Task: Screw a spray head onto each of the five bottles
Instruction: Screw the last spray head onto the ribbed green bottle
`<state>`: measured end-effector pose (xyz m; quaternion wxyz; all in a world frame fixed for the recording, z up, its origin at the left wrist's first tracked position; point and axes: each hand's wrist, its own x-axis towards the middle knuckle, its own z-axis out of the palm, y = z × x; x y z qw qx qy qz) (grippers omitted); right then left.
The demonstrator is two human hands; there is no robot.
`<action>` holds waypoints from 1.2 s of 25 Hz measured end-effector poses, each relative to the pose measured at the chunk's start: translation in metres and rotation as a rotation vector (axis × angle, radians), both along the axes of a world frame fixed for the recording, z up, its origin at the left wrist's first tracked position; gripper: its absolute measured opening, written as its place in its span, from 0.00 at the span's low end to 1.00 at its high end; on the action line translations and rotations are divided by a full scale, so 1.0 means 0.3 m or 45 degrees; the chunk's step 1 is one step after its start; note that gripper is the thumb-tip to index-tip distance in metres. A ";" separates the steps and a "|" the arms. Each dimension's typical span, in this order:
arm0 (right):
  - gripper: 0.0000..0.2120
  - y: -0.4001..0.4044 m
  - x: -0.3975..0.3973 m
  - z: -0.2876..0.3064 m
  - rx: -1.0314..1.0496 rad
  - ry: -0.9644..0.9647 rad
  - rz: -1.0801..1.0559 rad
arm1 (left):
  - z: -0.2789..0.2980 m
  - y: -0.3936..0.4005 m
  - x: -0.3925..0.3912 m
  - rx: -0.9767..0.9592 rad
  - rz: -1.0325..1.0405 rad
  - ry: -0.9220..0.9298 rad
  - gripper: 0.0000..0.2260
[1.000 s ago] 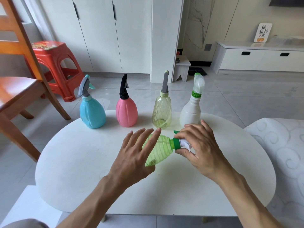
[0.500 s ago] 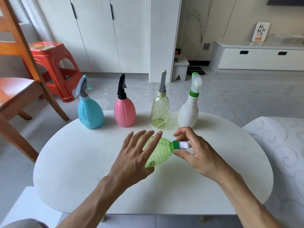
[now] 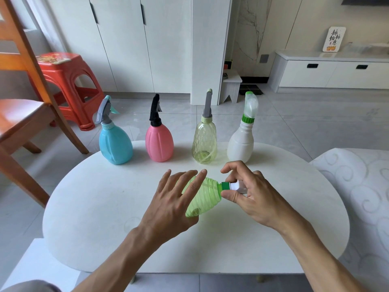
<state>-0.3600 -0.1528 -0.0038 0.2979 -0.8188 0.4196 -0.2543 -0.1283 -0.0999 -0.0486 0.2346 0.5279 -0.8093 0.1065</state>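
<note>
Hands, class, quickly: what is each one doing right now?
Left hand: open, fingers spread over the green bottle.
Right hand: closed on the spray head.

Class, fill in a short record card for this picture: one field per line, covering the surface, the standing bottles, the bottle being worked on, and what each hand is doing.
surface: round white table
standing bottles: blue bottle, pink bottle, clear yellowish bottle, white bottle, in a row at the far edge, each with a spray head on
bottle in work: green ribbed bottle, lying on its side, neck to the right
left hand: fingers spread over the green bottle's body
right hand: thumb and fingers pinching the green collar of the white spray head
</note>
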 end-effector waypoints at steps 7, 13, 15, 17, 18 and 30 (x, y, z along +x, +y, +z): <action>0.20 -0.001 0.011 0.005 0.019 -0.138 -0.126 | -0.012 -0.008 -0.014 -0.097 0.078 -0.046 0.49; 0.18 -0.021 0.031 0.020 0.185 -0.737 -0.502 | 0.056 -0.017 -0.038 0.545 0.217 0.801 0.48; 0.09 -0.056 -0.017 0.041 0.559 -1.174 -0.556 | 0.080 -0.023 -0.023 1.051 0.111 1.269 0.43; 0.10 -0.060 -0.029 0.032 0.881 -1.301 -0.526 | 0.081 -0.017 -0.021 1.261 -0.040 1.445 0.35; 0.10 -0.054 -0.021 0.018 0.979 -1.273 -0.453 | 0.086 -0.013 -0.028 1.305 -0.128 1.476 0.32; 0.25 -0.001 0.059 0.002 0.928 -1.528 -0.038 | 0.092 -0.004 -0.043 1.475 -0.177 1.921 0.24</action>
